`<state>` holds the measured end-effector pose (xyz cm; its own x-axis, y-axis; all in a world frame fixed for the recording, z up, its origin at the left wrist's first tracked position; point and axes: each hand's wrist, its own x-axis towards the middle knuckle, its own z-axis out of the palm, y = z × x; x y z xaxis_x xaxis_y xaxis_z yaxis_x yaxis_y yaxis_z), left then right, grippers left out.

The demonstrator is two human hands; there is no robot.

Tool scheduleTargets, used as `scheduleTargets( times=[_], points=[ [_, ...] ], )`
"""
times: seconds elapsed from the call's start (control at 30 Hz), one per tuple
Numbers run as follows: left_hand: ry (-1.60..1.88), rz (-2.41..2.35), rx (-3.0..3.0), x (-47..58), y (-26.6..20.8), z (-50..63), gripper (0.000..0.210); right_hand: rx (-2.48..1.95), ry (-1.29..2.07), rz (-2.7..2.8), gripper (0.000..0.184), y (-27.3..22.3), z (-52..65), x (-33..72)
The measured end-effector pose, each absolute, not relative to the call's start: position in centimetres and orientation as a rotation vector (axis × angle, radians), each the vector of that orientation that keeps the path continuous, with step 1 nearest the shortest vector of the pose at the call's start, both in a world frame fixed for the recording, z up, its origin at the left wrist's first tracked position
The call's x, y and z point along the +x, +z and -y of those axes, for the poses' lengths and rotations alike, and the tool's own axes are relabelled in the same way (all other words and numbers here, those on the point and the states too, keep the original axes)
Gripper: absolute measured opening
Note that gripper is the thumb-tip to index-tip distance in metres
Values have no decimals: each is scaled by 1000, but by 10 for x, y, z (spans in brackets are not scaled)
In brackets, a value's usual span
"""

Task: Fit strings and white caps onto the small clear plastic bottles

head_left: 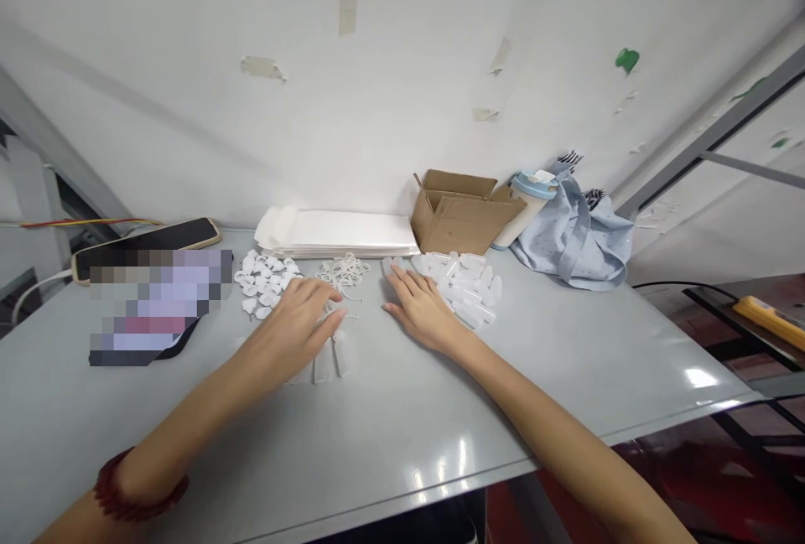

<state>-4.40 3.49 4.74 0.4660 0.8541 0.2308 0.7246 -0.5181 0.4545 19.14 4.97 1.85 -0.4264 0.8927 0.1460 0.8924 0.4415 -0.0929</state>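
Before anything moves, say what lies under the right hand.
Translucent pieces show beside the right hand and near its fingertips; gray tabletop shows by its thumb. Whatever lies directly beneath the palm is covered.

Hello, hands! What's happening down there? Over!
Left hand open beside white strings. Right hand at left edge of translucent pieces. Cardboard box behind the pieces, seemingly not blocking.

Left hand loosely curled; right hand flattened.
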Motion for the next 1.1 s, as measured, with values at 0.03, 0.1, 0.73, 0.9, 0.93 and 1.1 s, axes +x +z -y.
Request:
scheduleTargets(
  times=[0.03,0.1,0.73,0.9,0.93,1.1],
  points=[
    [674,-1371,2444,-44,45,-38,33,-1562,8,2516,47,19,-49,191],
    [731,-1416,2476,-45,39,-45,35,-1546,14,2504,45,20,-49,191],
    [979,-1504,2013,-44,52,-45,29,-1341,-105,2511,40,20,-51,202],
    [972,-1407,2085,-39,57,-37,20,-1204,35,2373,26,28,-41,195],
    [951,-1379,2115,-37,57,-35,19,-1164,110,2330,26,30,-38,193],
    [928,-1300,2253,-31,51,-31,16,-1036,410,2212,27,33,-23,184]
  ],
)
